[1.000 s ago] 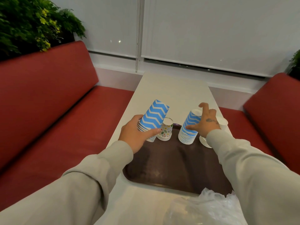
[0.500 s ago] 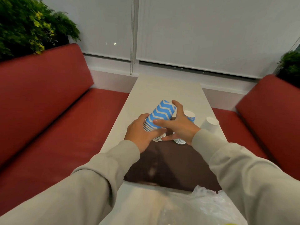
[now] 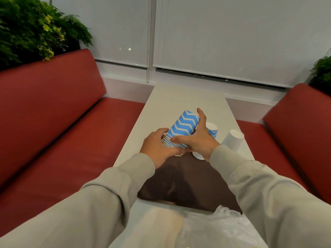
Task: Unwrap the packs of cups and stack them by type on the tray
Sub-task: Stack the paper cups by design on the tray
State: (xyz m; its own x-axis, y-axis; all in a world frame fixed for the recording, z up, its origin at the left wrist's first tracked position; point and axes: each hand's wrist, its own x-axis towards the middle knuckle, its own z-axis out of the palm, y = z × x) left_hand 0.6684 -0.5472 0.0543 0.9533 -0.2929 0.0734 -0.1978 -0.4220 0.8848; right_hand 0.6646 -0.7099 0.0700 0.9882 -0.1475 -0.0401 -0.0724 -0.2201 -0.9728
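Crumpled clear wrap (image 3: 215, 228) lies at the near edge of the table (image 3: 179, 99), just in front of one brown tray (image 3: 188, 185). Over the tray's far left corner, a person holds a tilted, upturned stack of blue zigzag cups (image 3: 184, 127). The left hand (image 3: 157, 147) curls round its rim end, and the right hand (image 3: 198, 140) clasps its side between thumb and fingers. Behind the right hand, a second blue zigzag stack (image 3: 212, 131) stands at the tray's far edge, and a white stack (image 3: 232, 140) stands near the table's right edge. That makes two blue stacks and one white, though the cups within each cannot be counted. The step appears to be joining blue to blue, best done by squaring the held stack above the standing one and lowering it gently so nothing topples.
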